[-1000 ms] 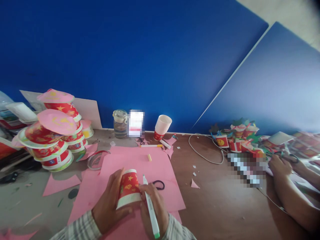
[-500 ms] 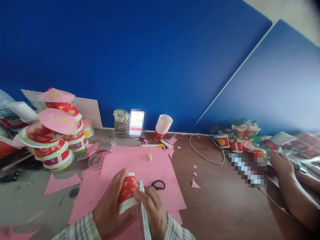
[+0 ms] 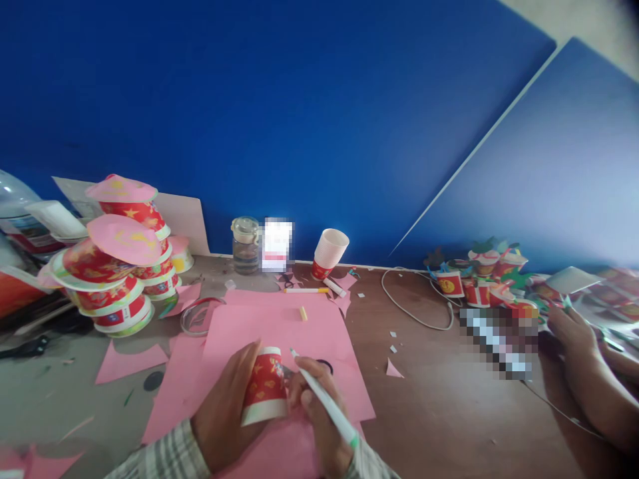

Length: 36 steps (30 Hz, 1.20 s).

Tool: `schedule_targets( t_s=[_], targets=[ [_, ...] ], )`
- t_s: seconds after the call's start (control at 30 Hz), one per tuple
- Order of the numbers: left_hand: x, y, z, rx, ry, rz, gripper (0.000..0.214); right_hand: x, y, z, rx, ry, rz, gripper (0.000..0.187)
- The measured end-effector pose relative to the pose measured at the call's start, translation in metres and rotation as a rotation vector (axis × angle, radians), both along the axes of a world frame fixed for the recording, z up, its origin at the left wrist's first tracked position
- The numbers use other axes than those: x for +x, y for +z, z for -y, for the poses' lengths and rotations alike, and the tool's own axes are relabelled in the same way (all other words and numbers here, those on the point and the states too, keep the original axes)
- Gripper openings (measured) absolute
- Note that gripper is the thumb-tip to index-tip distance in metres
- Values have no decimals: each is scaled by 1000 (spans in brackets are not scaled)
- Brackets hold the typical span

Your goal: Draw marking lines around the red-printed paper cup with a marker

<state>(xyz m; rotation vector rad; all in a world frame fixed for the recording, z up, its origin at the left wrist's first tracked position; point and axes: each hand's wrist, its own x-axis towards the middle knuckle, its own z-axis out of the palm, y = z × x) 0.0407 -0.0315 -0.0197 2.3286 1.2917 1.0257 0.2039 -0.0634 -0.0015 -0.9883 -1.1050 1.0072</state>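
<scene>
In my left hand [image 3: 227,406] is a red paper cup [image 3: 266,382] with gold patterns and white bands at both ends, its wider end toward me. My right hand [image 3: 319,406] grips a white marker [image 3: 327,404] with a green tip and a green end. The tip points forward, just right of the cup and apart from it. Beneath both hands lie pink paper sheets [image 3: 279,322]. A dark ring-shaped object [image 3: 325,366] is partly hidden behind my right hand.
Stacked red cups with pink tops [image 3: 117,273] stand at the left. A glass jar [image 3: 245,249], a blurred-out bright panel [image 3: 277,246] and a white cup stack [image 3: 331,247] line the blue partition. A yellow marker [image 3: 305,290] lies ahead. Another person's hand [image 3: 574,332] is at the right.
My right hand has turned the marker from nearly upright to a slanted writing grip, tip to the upper left. The cup is slightly more upright. The whole view has shifted a little.
</scene>
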Motion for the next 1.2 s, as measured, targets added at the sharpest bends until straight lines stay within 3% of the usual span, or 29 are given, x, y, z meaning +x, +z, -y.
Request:
schedule_targets(
  t_s=[0.1, 0.33, 0.93, 1.2],
  targets=[
    [1, 2, 1, 38, 10, -12, 95, 6, 7, 1, 0, 105, 0, 35],
    [1, 6, 2, 56, 17, -30, 95, 3, 19, 8, -28, 68, 142, 28],
    [0, 4, 1, 72, 1, -73, 94, 2, 18, 8, 12, 90, 249, 25],
    [0, 6, 2, 114, 14, -84, 96, 2, 4, 4, -143, 110, -65, 29]
  ],
)
